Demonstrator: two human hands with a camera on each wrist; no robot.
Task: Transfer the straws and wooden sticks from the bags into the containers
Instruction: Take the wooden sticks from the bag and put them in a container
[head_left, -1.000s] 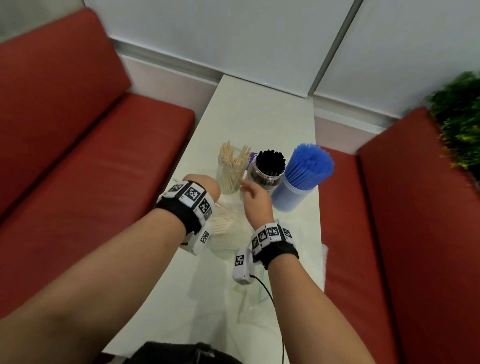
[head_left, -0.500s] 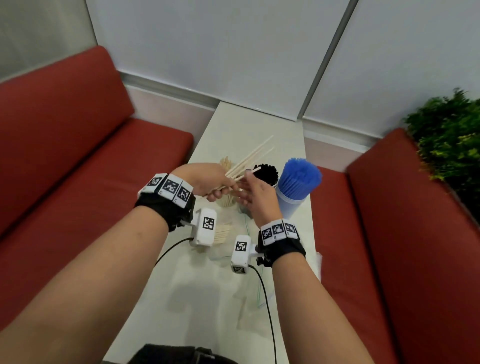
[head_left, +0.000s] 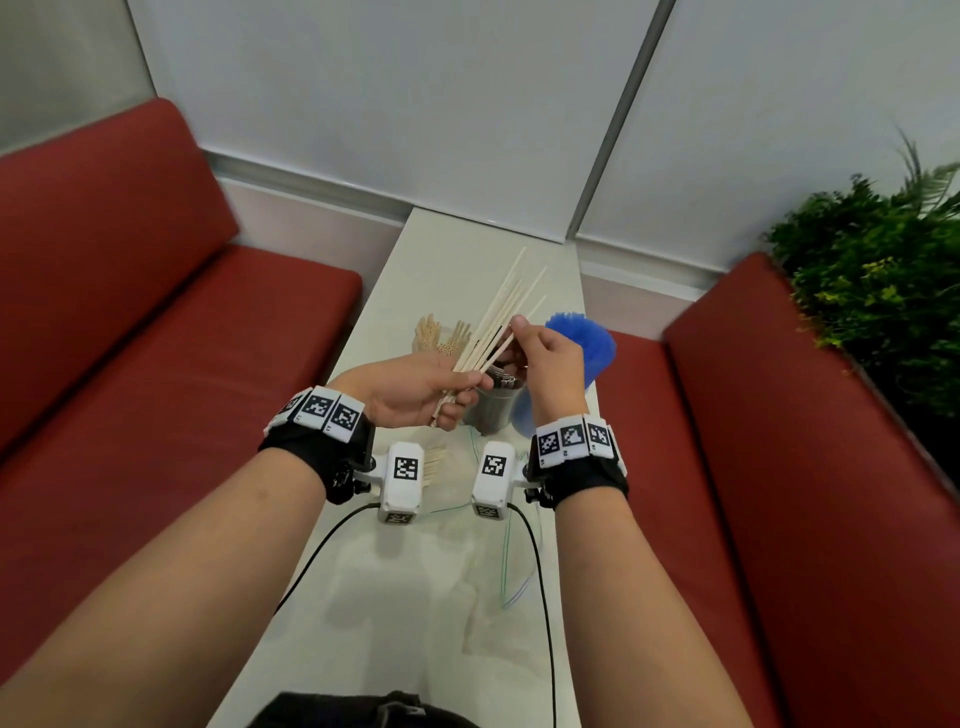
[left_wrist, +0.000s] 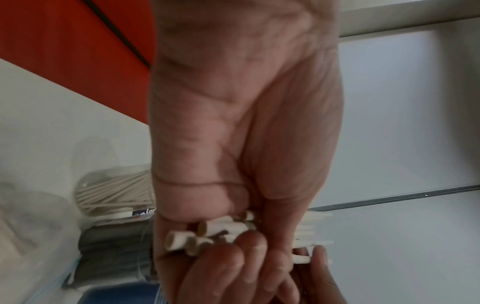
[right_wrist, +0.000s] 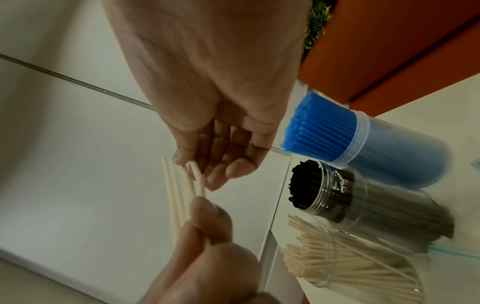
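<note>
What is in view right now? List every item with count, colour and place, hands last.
wooden sticks: a small bundle, pale wood, held up above the containers
stick container: one, clear, part-filled with pale sticks, leftmost of three
black straw container: one, clear, full of black straws, middle
blue straw container: one, clear, full of blue straws, rightmost
plastic bags: count unclear, clear, on the table near the person; one still has sticks
table: one, white, between the benches
benches: two, red, either side of the table
plant: one, green, far right
left hand: grips the bundle's lower ends
right hand: fingertips on one stick in the bundle
</note>
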